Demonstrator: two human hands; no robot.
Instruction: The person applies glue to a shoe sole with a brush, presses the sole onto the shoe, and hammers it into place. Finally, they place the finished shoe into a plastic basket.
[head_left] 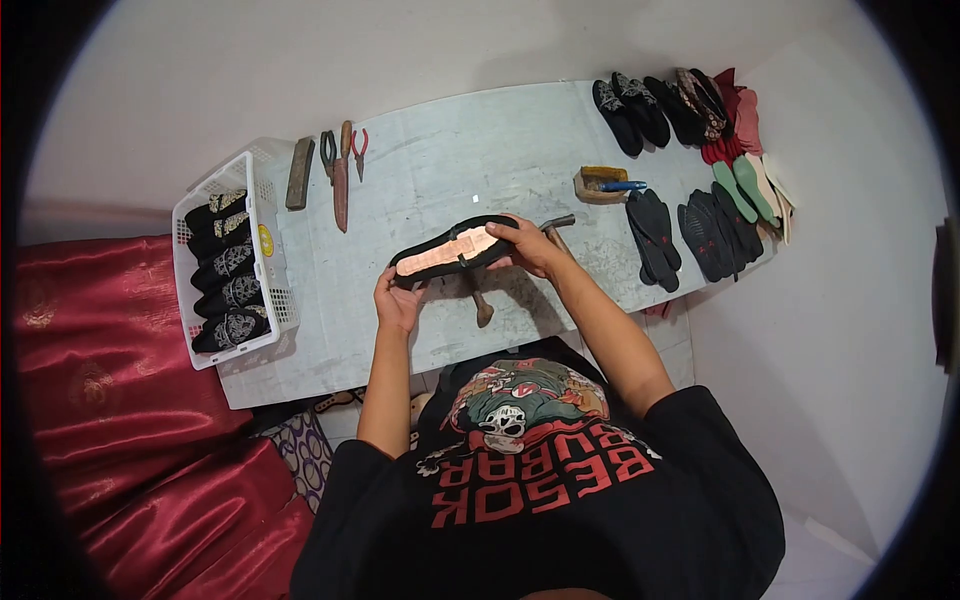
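Observation:
I hold a black shoe [452, 250] upside down over the table, its copper-pink insole face turned up. My left hand [398, 300] grips one end and my right hand [528, 246] grips the other. Under the shoe a hammer [482, 308] lies on the table [440, 160], its wooden handle pointing toward me. A second metal tool [556, 226] pokes out just behind my right hand.
A white basket [262, 262] of black embroidered shoes stands at the left. A sharpening block [298, 172], pliers [359, 148] and a knife [342, 180] lie at the back. Black soles [655, 235], finished shoes [640, 110] and coloured insoles [745, 185] fill the right end. Red cloth [130, 400] lies left.

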